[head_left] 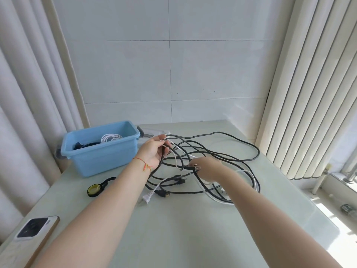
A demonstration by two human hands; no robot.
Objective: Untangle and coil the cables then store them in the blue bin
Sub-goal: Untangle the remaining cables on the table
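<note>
Mid-frame on the table (173, 229): a tangle of black and white cables (202, 161), with the blue bin (100, 151) at centre left already holding a white coil (111, 137) and a dark one. Left hand (154, 151) raised beside the bin, fingers curled round several strands. Right hand (207, 169) lower, just right of centre, fingertips pinching a black plug (193, 167).

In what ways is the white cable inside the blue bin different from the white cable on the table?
The white cable in the blue bin is coiled; the white cable on the table lies loose. The binned one sits apart from the tangle; the table one is mixed among black cables. No hand touches the binned one; the left hand holds strands of the tangle. Both are white and thin.
</note>
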